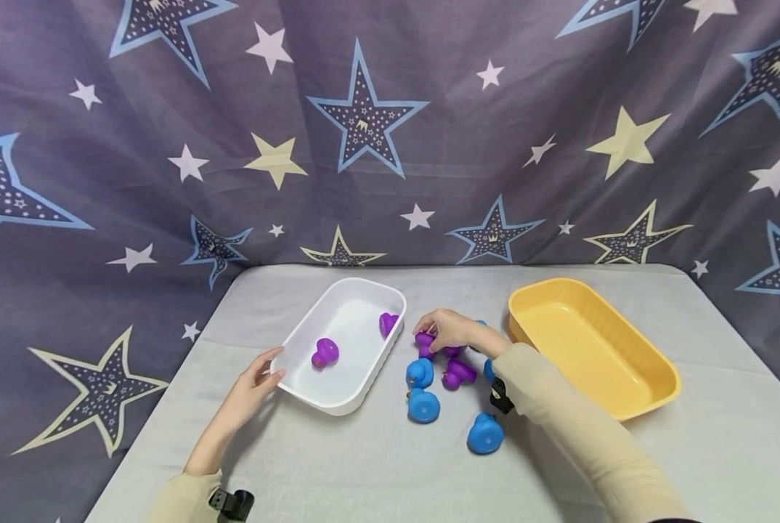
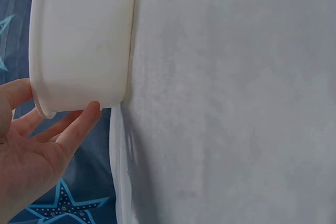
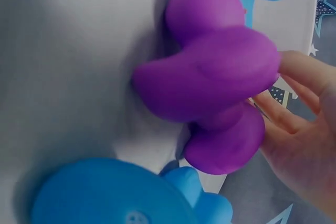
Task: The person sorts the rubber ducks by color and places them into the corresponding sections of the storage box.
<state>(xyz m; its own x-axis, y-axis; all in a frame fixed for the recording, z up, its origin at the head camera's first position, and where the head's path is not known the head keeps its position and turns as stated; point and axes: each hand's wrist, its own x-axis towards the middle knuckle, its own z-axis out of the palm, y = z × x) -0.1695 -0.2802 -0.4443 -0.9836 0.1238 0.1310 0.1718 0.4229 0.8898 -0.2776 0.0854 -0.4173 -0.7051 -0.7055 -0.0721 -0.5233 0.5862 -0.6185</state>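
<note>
Duck (image 1: 424, 344), purple, in right fingers (image 1: 427, 321); crown-printed cloth (image 1: 468, 145) behind

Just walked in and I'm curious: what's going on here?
A person's left grip holds a corner of the white tub, where two purple ducks lie. Their right grip pinches another purple duck. More purple ducks and several blue ducks are on the table, with a yellow tub to the right.

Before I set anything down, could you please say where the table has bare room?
Bare tablecloth lies nearer than the white tub, left of the nearest blue rubber duck, and right of the yellow tub. Between the tubs it is crowded: the right hand holds a purple duck among others.
</note>
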